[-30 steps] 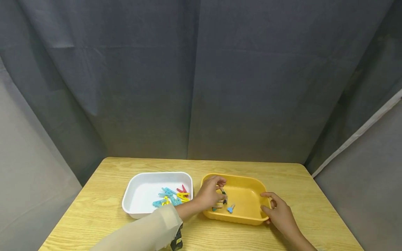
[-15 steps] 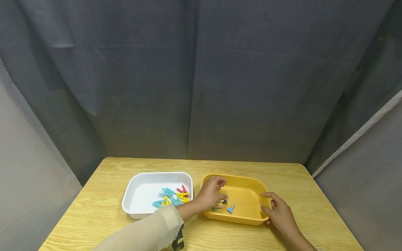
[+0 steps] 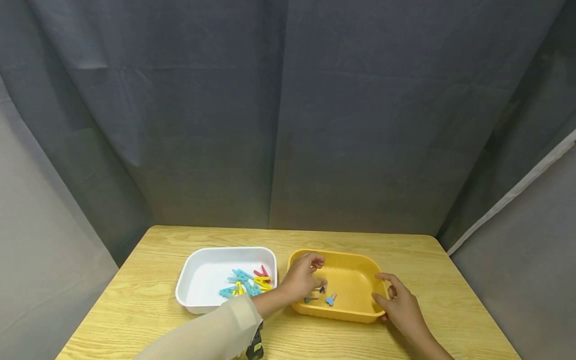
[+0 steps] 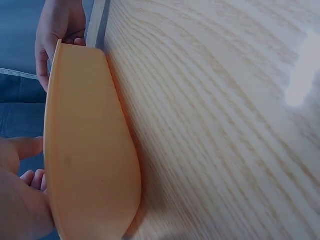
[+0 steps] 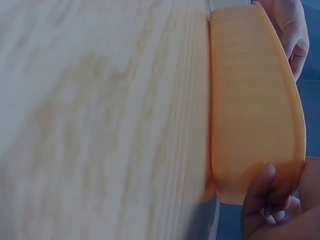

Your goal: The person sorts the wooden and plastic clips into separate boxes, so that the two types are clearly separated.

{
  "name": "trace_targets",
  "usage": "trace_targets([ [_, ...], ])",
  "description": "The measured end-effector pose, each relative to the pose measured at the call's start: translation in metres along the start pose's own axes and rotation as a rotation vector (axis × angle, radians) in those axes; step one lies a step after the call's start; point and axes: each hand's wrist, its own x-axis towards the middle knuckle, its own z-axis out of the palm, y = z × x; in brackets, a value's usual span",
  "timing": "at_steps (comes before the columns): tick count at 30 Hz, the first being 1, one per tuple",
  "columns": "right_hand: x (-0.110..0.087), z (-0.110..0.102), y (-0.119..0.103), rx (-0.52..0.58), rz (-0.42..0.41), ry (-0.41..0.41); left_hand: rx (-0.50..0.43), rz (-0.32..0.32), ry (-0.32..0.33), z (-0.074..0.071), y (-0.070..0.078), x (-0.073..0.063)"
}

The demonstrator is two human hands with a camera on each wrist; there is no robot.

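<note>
A yellow plastic basin [image 3: 355,290] stands on the wooden table. My left hand [image 3: 300,277] reaches over its left rim, fingers bent and the thumb apart from them. No object shows in that gap. Close to the thumb lies a small dark-blue-tipped wooden peg [image 3: 322,289]. A light-blue-tipped peg [image 3: 331,299] and a wooden peg with a green tip [image 3: 311,297] lie on the basin floor. With my right hand [image 3: 402,305] I hold the basin's right end; in the right wrist view, fingertips [image 5: 267,175] press the outer wall. The basin wall [image 4: 95,140] hides the pegs in the left wrist view.
Left of the basin stands a white tray [image 3: 202,280] with several turquoise, yellow and red plastic clothes pegs [image 3: 247,282] toward its right side. The table [image 3: 153,300] ends in front of a grey curtain [image 3: 216,150].
A green-tipped peg seen by the left fingers one second ago has gone from sight. Both hands stay almost where they were, and the basin has not moved.
</note>
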Motion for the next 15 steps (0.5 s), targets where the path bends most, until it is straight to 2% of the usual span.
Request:
trace_targets([
  [3,0.0,-0.002,-0.002,-0.067,-0.046,0.01,-0.005,0.003,0.008,-0.001,0.002,-0.002],
  [8,-0.003,-0.007,-0.006,-0.248,-0.151,0.039,0.003,0.004,0.014,-0.006,0.002,-0.005],
  [15,-0.009,-0.009,-0.017,-0.439,-0.233,0.108,0.119,0.023,0.005,-0.015,-0.001,-0.013],
])
